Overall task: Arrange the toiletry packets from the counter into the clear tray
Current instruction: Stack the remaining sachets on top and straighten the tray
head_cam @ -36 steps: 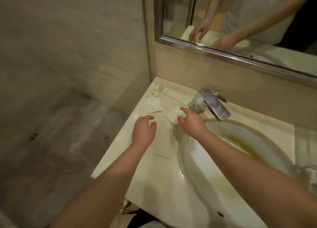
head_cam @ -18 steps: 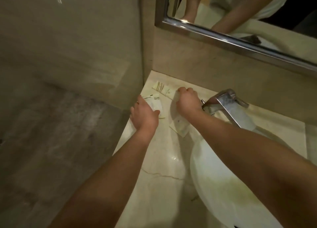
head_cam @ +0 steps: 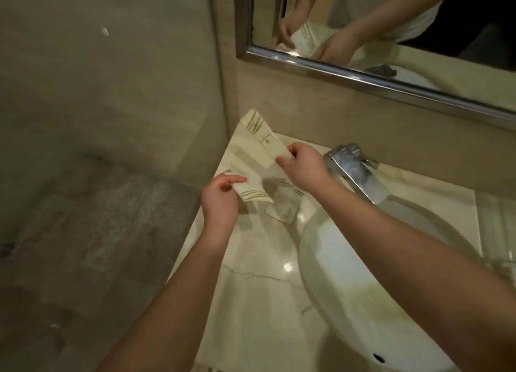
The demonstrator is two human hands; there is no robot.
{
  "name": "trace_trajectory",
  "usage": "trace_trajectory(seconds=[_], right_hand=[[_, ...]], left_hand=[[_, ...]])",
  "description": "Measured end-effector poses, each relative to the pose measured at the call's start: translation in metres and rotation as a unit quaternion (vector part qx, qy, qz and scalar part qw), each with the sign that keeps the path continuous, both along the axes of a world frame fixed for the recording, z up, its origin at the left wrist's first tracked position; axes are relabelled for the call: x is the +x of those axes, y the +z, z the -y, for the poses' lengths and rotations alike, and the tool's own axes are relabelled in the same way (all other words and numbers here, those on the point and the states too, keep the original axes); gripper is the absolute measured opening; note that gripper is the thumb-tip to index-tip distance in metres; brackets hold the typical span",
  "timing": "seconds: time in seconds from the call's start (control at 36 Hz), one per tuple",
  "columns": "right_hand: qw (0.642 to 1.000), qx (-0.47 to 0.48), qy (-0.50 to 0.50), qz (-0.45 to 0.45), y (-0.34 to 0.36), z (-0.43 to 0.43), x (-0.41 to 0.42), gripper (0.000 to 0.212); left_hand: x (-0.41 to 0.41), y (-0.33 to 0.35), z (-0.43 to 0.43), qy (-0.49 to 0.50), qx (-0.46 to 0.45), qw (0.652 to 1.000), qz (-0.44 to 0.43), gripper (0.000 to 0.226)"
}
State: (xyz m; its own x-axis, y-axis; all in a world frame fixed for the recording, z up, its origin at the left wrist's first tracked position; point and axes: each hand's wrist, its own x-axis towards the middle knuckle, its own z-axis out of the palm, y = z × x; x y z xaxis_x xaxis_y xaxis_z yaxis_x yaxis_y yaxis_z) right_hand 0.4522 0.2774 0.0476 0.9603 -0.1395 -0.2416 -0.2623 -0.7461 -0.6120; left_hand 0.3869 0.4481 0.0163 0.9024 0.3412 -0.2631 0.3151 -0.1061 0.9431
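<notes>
My right hand (head_cam: 303, 168) pinches one end of a long white packet (head_cam: 265, 138) with gold stripes, lifted above the counter's back left corner. My left hand (head_cam: 221, 201) grips a smaller white packet (head_cam: 251, 191) with gold stripes, raised just off the marble counter (head_cam: 251, 276). A third, square packet (head_cam: 283, 208) lies flat on the counter between my hands and the basin. The clear tray shows faintly at the far right edge (head_cam: 499, 232), its outline hard to make out.
A white basin (head_cam: 346, 282) takes up the right of the counter, with a chrome tap (head_cam: 354, 170) behind it. A framed mirror (head_cam: 363, 72) hangs above. The counter's left edge drops to a grey tiled floor (head_cam: 83, 232), beside a glossy wall.
Both hands have closed on packets and lifted them off the counter: the right one raised the long packet, the left one picked up the smaller one. The camera tilted down and closer.
</notes>
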Motion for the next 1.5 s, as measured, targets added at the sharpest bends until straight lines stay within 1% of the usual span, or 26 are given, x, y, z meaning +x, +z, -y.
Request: trace_trajectory(seconds=[0.03,0.06,0.11,0.14,0.22,0.31,0.39,0.42,0.44,0.47,0.56,0.61,0.64,0.67,0.72,0.81,0.86,0.89,0.94,1.0,1.08,1.22,1.28,1.36,1.42,1.5], right_hand=[[0.999,0.032,-0.011,0.005,0.007,0.007,-0.016,0.022],[0.996,0.084,-0.025,0.001,0.013,0.014,-0.032,0.019],[0.981,0.187,-0.045,-0.018,0.023,0.031,-0.066,0.013],[0.975,0.213,-0.054,-0.024,0.026,0.042,-0.082,0.012],[0.966,0.247,-0.079,-0.025,0.028,0.065,-0.118,0.009],[0.959,0.267,-0.087,-0.039,0.028,0.081,-0.144,0.014],[0.955,0.277,-0.086,-0.057,0.022,0.090,-0.166,0.014],[0.956,0.275,-0.086,-0.064,0.019,0.092,-0.171,0.013],[0.956,0.273,-0.086,-0.068,0.016,0.094,-0.175,0.013],[0.956,0.272,-0.088,-0.072,0.012,0.096,-0.176,0.011],[0.950,0.282,-0.111,-0.079,0.004,0.098,-0.179,0.003],[0.945,0.289,-0.132,-0.083,0.001,0.099,-0.180,0.003],[0.943,0.288,-0.141,-0.085,0.000,0.100,-0.181,0.005],[0.942,0.287,-0.150,-0.087,-0.001,0.101,-0.181,0.007],[0.940,0.286,-0.164,-0.093,-0.001,0.102,-0.182,0.011],[0.936,0.290,-0.169,-0.103,-0.001,0.107,-0.187,0.015],[0.937,0.293,-0.157,-0.113,0.003,0.113,-0.194,0.016],[0.936,0.295,-0.149,-0.120,0.006,0.117,-0.198,0.016],[0.932,0.308,-0.137,-0.131,0.012,0.128,-0.209,0.017],[0.932,0.313,-0.127,-0.130,0.018,0.141,-0.223,0.021],[0.934,0.312,-0.136,-0.107,0.025,0.166,-0.250,0.023],[0.915,0.337,-0.214,-0.064,0.030,0.231,-0.312,0.025],[0.906,0.337,-0.252,-0.048,0.029,0.267,-0.343,0.023],[0.900,0.329,-0.284,-0.030,0.027,0.322,-0.393,0.023],[0.897,0.317,-0.309,-0.020,0.024,0.357,-0.423,0.025],[0.876,0.316,-0.364,0.002,0.016,0.407,-0.458,0.024]], left_hand=[[-0.008,0.007,0.006,-0.007,-0.024,1.000,0.001,0.037],[-0.018,0.016,0.013,-0.019,-0.037,0.999,0.008,0.034],[-0.037,0.027,0.027,-0.044,-0.035,0.998,0.027,0.032],[-0.046,0.030,0.036,-0.055,-0.030,0.998,0.032,0.030],[-0.062,0.028,0.052,-0.076,-0.028,0.997,0.021,0.026],[-0.061,0.023,0.063,-0.085,-0.024,0.996,-0.021,0.024],[-0.045,0.011,0.072,-0.096,0.037,0.994,-0.037,0.010],[-0.039,0.008,0.075,-0.099,0.073,0.992,-0.042,0.004],[-0.031,0.001,0.078,-0.105,0.111,0.987,-0.048,0.006],[-0.025,-0.004,0.081,-0.113,0.149,0.981,-0.060,0.015],[-0.010,-0.021,0.091,-0.148,0.227,0.959,-0.087,0.049],[-0.006,-0.031,0.098,-0.178,0.289,0.934,-0.112,0.072],[-0.006,-0.036,0.100,-0.186,0.330,0.918,-0.121,0.080],[-0.006,-0.041,0.101,-0.188,0.365,0.903,-0.124,0.083],[-0.004,-0.048,0.100,-0.183,0.390,0.893,-0.126,0.076],[0.001,-0.049,0.097,-0.195,0.360,0.901,-0.144,0.049],[0.001,-0.046,0.095,-0.219,0.330,0.909,-0.128,0.027],[-0.002,-0.043,0.094,-0.226,0.315,0.914,-0.117,0.020],[-0.016,-0.033,0.094,-0.231,0.279,0.926,-0.102,0.013],[-0.035,-0.022,0.097,-0.249,0.253,0.931,-0.088,0.017],[-0.070,-0.008,0.112,-0.302,0.217,0.923,-0.100,0.017],[-0.135,0.007,0.167,-0.374,0.111,0.911,-0.134,0.028],[-0.155,0.011,0.199,-0.384,0.069,0.910,-0.141,0.027],[-0.180,0.013,0.253,-0.385,0.009,0.910,-0.155,0.032],[-0.194,0.014,0.286,-0.390,-0.008,0.906,-0.162,0.032],[-0.210,0.017,0.332,-0.390,-0.017,0.905,-0.167,0.033]])
